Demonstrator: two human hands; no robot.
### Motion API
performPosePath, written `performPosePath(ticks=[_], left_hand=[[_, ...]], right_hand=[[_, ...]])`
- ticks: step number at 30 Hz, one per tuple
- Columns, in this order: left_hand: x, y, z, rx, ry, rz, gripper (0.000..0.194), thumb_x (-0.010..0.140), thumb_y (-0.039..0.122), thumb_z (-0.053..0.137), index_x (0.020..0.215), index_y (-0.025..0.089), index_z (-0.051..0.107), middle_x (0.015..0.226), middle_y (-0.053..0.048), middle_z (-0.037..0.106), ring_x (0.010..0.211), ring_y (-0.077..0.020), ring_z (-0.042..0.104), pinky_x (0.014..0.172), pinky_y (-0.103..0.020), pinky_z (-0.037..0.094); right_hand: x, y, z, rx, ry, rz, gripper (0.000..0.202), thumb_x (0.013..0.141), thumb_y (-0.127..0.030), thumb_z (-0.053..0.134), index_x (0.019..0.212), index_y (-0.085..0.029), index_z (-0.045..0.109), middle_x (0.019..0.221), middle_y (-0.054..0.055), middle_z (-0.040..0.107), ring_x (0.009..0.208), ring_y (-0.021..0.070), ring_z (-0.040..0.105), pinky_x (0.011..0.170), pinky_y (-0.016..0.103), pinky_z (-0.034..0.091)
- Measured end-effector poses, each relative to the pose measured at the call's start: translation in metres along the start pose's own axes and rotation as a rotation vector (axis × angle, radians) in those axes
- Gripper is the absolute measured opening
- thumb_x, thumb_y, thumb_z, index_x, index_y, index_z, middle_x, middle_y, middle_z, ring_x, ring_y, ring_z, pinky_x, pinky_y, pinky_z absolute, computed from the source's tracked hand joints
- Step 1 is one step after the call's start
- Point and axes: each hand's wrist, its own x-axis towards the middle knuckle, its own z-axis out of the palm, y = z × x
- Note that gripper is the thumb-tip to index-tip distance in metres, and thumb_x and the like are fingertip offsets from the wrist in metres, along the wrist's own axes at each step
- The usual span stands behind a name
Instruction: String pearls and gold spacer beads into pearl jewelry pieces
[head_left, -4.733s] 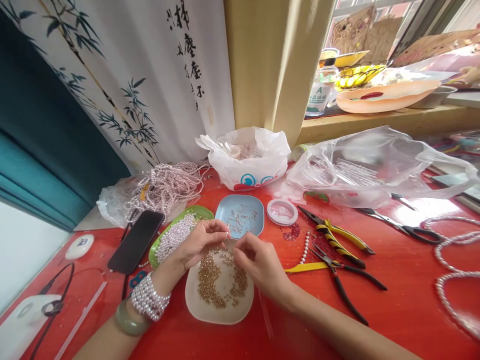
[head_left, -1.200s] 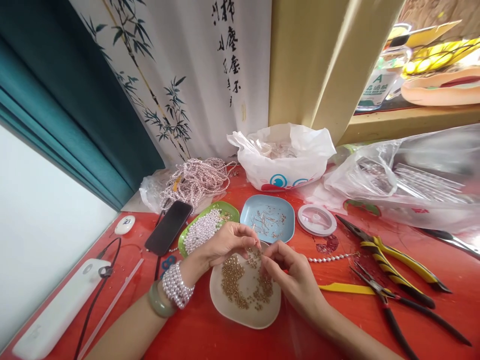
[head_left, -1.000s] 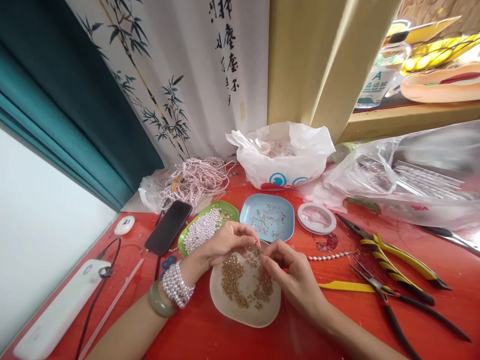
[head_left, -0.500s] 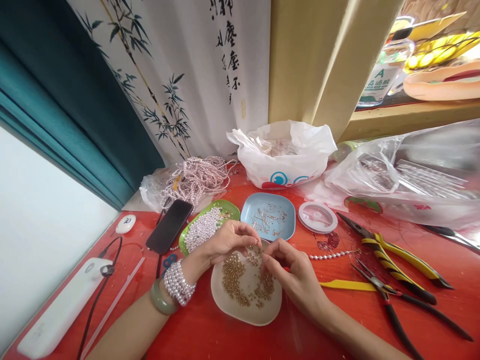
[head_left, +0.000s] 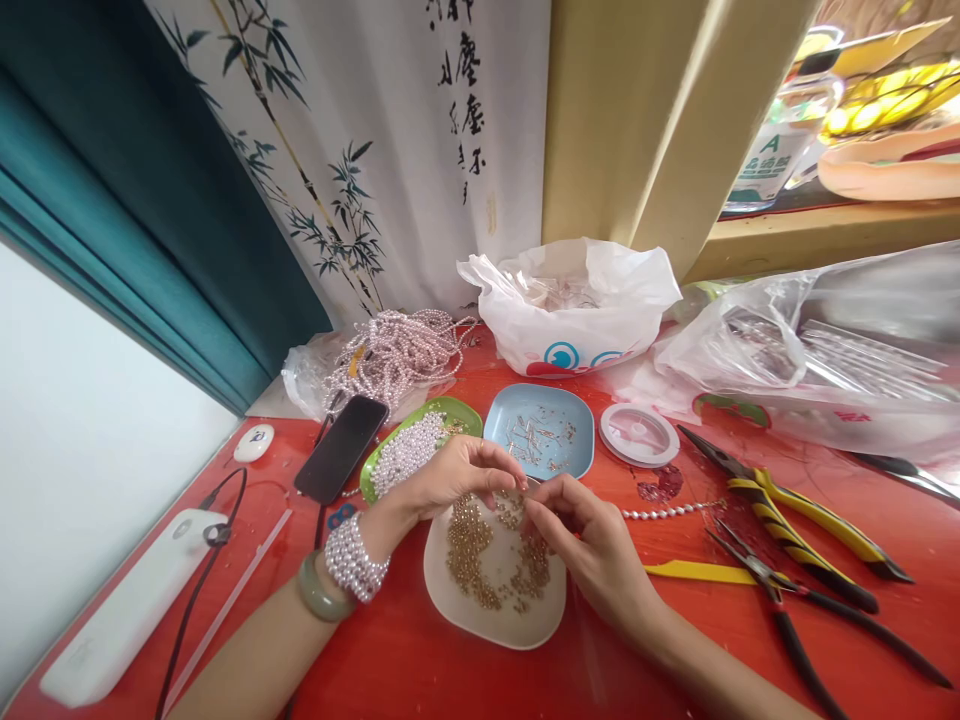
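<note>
My left hand (head_left: 466, 476) and my right hand (head_left: 581, 520) meet fingertip to fingertip over the far side of a cream dish (head_left: 480, 628). Both are pinched closed; whatever sits between the fingertips is too small to make out. Small gold beads (head_left: 469, 545) lie in loose heaps in that dish. A wound pearl bracelet (head_left: 354, 562) and a green bangle (head_left: 321, 590) circle my left wrist. Just behind the left hand is a green tray (head_left: 469, 415) of pale pearl beads (head_left: 409, 450). Beyond the fingers stands a blue tray (head_left: 499, 402) with thin metal pins and small findings.
To the right lie long-nose pliers (head_left: 780, 515), smaller black-handled pliers (head_left: 772, 590), yellow tweezers (head_left: 697, 571), a short pearl strand (head_left: 664, 514) and a round spool (head_left: 639, 435). Behind are bead strands (head_left: 401, 350) and plastic bags (head_left: 577, 310). At left: a phone (head_left: 341, 448), a white power bank (head_left: 124, 610).
The whole view has shifted slightly, carrying everything a little to the right. Both hands keep nearly the same pinched pose over the dish.
</note>
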Motion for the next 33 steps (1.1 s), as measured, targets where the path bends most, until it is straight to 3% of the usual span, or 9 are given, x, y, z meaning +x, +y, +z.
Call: performPosePath(ticks=[4, 9, 17, 22, 28, 33], left_hand=[[-0.003, 0.011, -0.008, 0.097, 0.131, 0.111, 0.02, 0.066, 0.029, 0.068, 0.078, 0.012, 0.065, 0.074, -0.006, 0.066, 0.067, -0.0136, 0.058, 0.051, -0.02, 0.042], [-0.006, 0.019, -0.019, 0.504, 0.323, 0.238, 0.012, 0.072, 0.026, 0.062, 0.076, 0.015, 0.066, 0.079, -0.004, 0.066, 0.074, -0.0156, 0.058, 0.063, -0.025, 0.043], [-0.011, 0.017, -0.054, 1.077, 0.396, 0.19, 0.013, 0.069, 0.016, 0.056, 0.073, 0.02, 0.068, 0.076, -0.003, 0.067, 0.069, -0.0178, 0.056, 0.063, -0.028, 0.037], [-0.012, 0.011, -0.065, 1.126, 0.42, 0.157, 0.013, 0.065, 0.015, 0.058, 0.07, 0.021, 0.069, 0.075, -0.005, 0.066, 0.075, -0.0219, 0.055, 0.066, -0.03, 0.035], [-0.006, 0.002, -0.067, 1.084, 0.399, 0.142, 0.013, 0.066, 0.012, 0.057, 0.065, 0.019, 0.067, 0.074, -0.005, 0.065, 0.074, -0.0209, 0.055, 0.068, -0.031, 0.035], [-0.005, 0.008, -0.06, 0.988, 0.404, 0.147, 0.007, 0.07, 0.018, 0.058, 0.068, 0.018, 0.065, 0.075, -0.005, 0.065, 0.076, -0.0203, 0.056, 0.069, -0.031, 0.039]], right_hand=[[-0.001, 0.004, 0.0, 0.006, 0.007, 0.011, 0.019, 0.083, -0.033, 0.047, 0.072, -0.019, 0.051, 0.063, 0.001, 0.058, 0.055, 0.0118, 0.054, 0.051, 0.021, 0.044], [-0.002, 0.006, 0.0, -0.044, 0.023, -0.001, 0.021, 0.084, -0.036, 0.048, 0.072, -0.02, 0.052, 0.063, 0.002, 0.06, 0.055, 0.0126, 0.055, 0.05, 0.022, 0.045], [-0.002, 0.007, 0.001, -0.091, 0.032, -0.015, 0.02, 0.083, -0.037, 0.049, 0.073, -0.021, 0.053, 0.064, 0.002, 0.061, 0.055, 0.0133, 0.056, 0.051, 0.023, 0.047], [-0.003, 0.008, 0.002, -0.076, 0.02, -0.017, 0.02, 0.083, -0.038, 0.048, 0.074, -0.021, 0.053, 0.064, 0.002, 0.061, 0.055, 0.0132, 0.057, 0.051, 0.023, 0.047], [-0.003, 0.006, 0.002, -0.106, 0.03, -0.028, 0.021, 0.083, -0.038, 0.049, 0.073, -0.02, 0.054, 0.064, 0.002, 0.061, 0.055, 0.0134, 0.057, 0.051, 0.023, 0.048], [-0.002, 0.006, 0.002, -0.091, 0.033, -0.02, 0.02, 0.082, -0.038, 0.051, 0.073, -0.02, 0.056, 0.064, 0.002, 0.062, 0.055, 0.0139, 0.058, 0.051, 0.023, 0.048]])
